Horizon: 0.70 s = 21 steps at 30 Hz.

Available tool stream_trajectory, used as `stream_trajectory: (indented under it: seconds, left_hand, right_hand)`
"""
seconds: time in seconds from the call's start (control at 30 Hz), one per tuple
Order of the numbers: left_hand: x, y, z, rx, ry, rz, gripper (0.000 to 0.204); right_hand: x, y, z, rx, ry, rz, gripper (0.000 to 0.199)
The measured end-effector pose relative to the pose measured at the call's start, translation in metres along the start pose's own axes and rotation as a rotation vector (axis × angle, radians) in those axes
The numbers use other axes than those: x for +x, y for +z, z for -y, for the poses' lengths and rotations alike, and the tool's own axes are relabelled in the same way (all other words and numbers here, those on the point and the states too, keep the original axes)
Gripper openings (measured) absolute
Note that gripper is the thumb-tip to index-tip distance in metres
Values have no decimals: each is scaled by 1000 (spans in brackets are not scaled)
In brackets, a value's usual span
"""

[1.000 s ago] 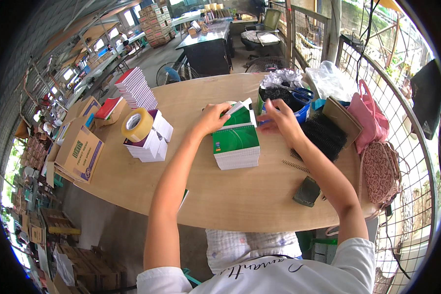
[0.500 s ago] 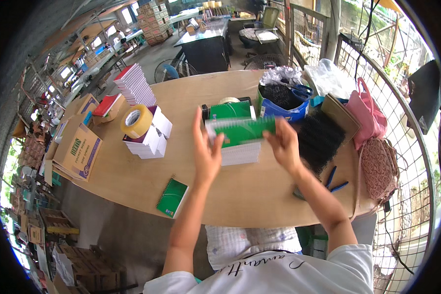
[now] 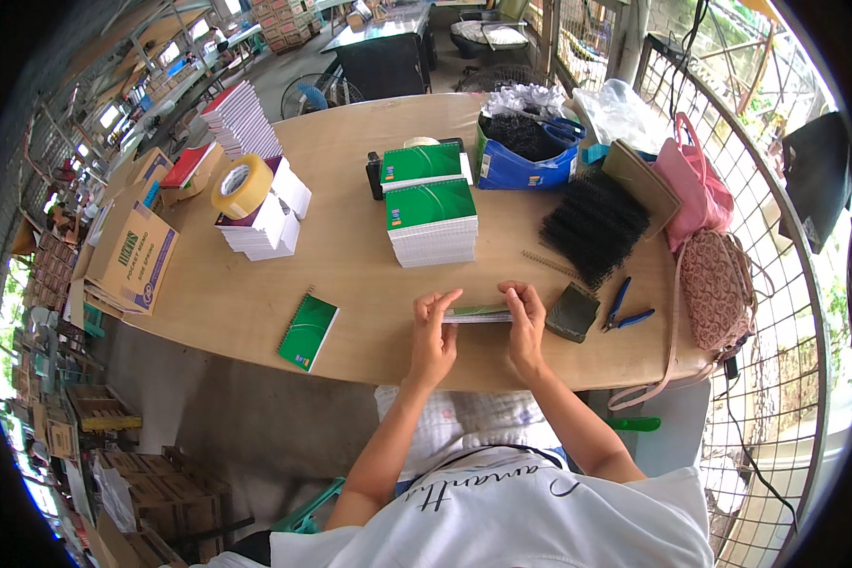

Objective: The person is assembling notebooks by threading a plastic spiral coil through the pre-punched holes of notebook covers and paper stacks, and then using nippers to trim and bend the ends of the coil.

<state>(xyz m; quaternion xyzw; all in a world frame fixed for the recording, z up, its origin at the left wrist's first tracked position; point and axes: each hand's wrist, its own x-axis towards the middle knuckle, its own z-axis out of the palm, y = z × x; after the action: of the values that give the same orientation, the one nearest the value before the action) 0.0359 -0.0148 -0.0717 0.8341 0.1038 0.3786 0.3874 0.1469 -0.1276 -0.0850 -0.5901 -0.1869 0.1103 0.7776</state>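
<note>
Near the table's front edge, my left hand (image 3: 434,338) and my right hand (image 3: 524,328) grip a thin green notebook (image 3: 479,313) by its two ends. It is tilted so that mostly its white page edge shows, with a strip of green cover above. Beyond it stands a stack of green-covered notebooks (image 3: 433,206), with another pile (image 3: 420,164) right behind. A spiral-bound green notebook (image 3: 308,330) lies flat to the left. By my right hand sits a dark block (image 3: 572,312), with blue-handled cutting pliers (image 3: 625,308) beside it and a loose spiral coil (image 3: 551,264) farther back.
A heap of black coils (image 3: 594,225) lies at the right, near a blue container (image 3: 526,170), a pink bag (image 3: 696,189) and a patterned bag (image 3: 715,293). On the left are a tape roll (image 3: 242,187) on white notepads (image 3: 260,232), a red-topped stack (image 3: 241,118) and a carton (image 3: 133,260).
Both hands have brought the green notebook from over the stack down toward the table's front edge. It has turned from showing its cover to nearly edge-on.
</note>
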Motion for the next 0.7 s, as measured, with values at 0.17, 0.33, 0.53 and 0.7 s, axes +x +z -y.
stream_trajectory:
  seconds: [0.17, 0.33, 0.53, 0.7]
  left_hand:
    - [-2, 9, 15, -159, 2, -141, 44]
    - [5, 9, 1, 19, -16, -117, 25]
    - [5, 9, 15, 10, -71, -112, 20]
    - [8, 11, 5, 6, -41, -143, 17]
  right_hand:
    - [0, 12, 2, 105, -27, -4, 29]
    - [1, 12, -2, 72, -28, 9, 28]
    - [11, 1, 2, -280, -177, 120, 20]
    - [97, -56, 11, -1469, -588, 74, 20]
